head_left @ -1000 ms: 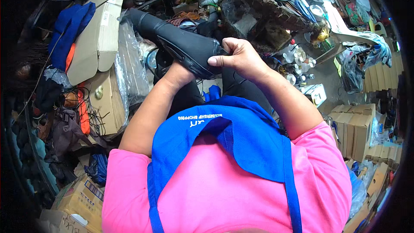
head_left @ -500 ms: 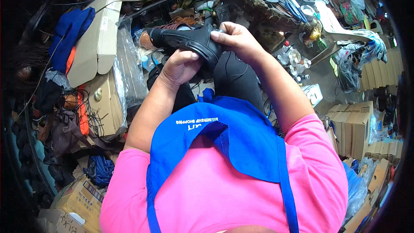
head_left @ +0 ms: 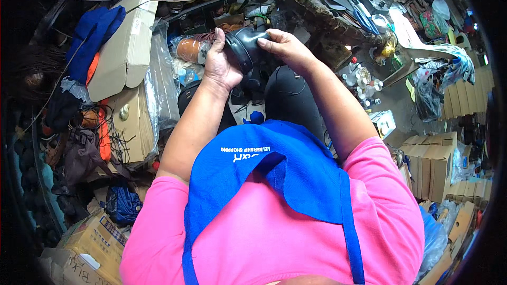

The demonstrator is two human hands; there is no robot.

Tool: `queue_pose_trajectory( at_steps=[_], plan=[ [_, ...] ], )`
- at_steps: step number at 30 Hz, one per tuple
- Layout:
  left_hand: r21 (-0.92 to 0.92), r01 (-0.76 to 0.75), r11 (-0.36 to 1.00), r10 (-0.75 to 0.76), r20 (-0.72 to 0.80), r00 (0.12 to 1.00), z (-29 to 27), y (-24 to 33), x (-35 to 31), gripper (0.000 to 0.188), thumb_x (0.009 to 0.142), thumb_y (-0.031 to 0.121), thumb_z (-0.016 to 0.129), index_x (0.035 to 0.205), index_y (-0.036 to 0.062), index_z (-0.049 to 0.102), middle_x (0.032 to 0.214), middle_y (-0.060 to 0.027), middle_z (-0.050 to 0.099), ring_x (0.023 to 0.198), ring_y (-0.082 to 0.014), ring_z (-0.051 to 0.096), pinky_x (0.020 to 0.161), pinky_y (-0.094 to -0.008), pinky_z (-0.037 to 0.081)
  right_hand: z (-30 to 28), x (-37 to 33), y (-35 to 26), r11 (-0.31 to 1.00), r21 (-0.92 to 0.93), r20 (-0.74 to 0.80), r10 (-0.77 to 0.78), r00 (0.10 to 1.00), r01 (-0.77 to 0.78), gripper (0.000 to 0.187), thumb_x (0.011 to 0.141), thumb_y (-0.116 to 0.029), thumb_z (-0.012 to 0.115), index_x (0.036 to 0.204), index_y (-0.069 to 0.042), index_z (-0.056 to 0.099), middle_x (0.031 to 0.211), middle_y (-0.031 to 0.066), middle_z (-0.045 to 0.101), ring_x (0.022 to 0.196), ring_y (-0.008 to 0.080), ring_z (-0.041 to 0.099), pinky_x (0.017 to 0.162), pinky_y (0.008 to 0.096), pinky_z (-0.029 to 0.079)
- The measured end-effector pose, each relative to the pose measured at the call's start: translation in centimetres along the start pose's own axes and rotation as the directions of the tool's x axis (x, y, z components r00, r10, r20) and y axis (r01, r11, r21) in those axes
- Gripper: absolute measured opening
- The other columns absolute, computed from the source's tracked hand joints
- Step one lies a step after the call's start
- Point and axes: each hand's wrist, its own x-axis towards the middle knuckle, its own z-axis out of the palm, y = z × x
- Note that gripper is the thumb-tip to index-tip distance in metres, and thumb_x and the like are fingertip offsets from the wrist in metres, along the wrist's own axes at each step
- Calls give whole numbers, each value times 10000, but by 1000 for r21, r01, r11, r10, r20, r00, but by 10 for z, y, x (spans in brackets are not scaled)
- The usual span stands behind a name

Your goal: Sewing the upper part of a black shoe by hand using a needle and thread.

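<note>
A black leather shoe (head_left: 244, 47) is held up between my hands, above my knees. My left hand (head_left: 221, 64) lies along its left side, thumb pointing up and the other fingers hidden beneath or behind it. With the thumb and fingers of my right hand (head_left: 282, 46) I grip the rounded, shiny end on the right. Dark laces hang under the shoe, near my lap. A blue apron (head_left: 232, 174) covers my front.
At the left, flattened cardboard (head_left: 117, 55) leans beside blue cloth (head_left: 92, 34). A cluttered workbench (head_left: 322, 13) with tools stands at the far right of the shoe. Small bottles (head_left: 364, 82) stand on the floor to the right, near cardboard stacks (head_left: 430, 163).
The shoe has been turned, so its shiny rounded end now faces up and right. My left hand has shifted from under it to its left side, thumb raised.
</note>
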Motion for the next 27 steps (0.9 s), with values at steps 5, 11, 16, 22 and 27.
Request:
queue_pose_trajectory(
  at_steps=[5, 11, 16, 22, 27],
  plan=[
    [72, 65, 995, -61, -61, 996, -12, 4, -14, 692, 850, 595, 481, 1189, -8, 507, 1163, -171, 582, 1085, -299, 556, 976, -452, 394, 11, -15, -19, 994, -56, 15, 96, 995, -95, 218, 862, -297, 645, 941, -97, 608, 801, -62, 586, 703, 20, 494, 649, 186, 389],
    [-147, 180, 973, -120, 345, 931, -31, 11, -29, 454, 896, 342, 503, 1209, 13, 519, 1215, -143, 562, 1159, -271, 506, 1054, -435, 306, 0, -14, -13, 970, 223, 30, 93, 995, -97, 238, 864, -350, 639, 843, -114, 613, 710, -82, 520, 594, 34, 396, 556, 201, 309],
    [-97, 112, 989, -105, 75, 992, -38, 4, -9, 320, 895, 204, 483, 1134, 8, 565, 1117, -146, 609, 1012, -228, 598, 940, -404, 456, 11, -11, 1, 979, 101, 111, 164, 980, -176, 267, 828, -354, 682, 899, -101, 641, 748, -80, 554, 642, 26, 431, 587, 195, 324],
    [-144, 261, 955, -271, -58, 961, -59, -7, 30, 234, 894, 167, 449, 926, -7, 604, 881, -152, 657, 736, -247, 658, 683, -389, 565, 15, -1, 18, 976, -77, 62, 207, 976, -202, 269, 827, -348, 683, 926, -103, 632, 809, -59, 593, 702, 35, 489, 647, 208, 370],
    [-56, 305, 951, -311, -152, 938, -51, -5, 43, 274, 886, 169, 431, 851, -43, 600, 795, -195, 650, 674, -290, 657, 643, -414, 575, 20, 1, 33, 937, 207, -16, 292, 956, -283, 209, 859, -317, 650, 913, -119, 612, 713, -75, 533, 602, 37, 419, 565, 202, 318]
  ],
)
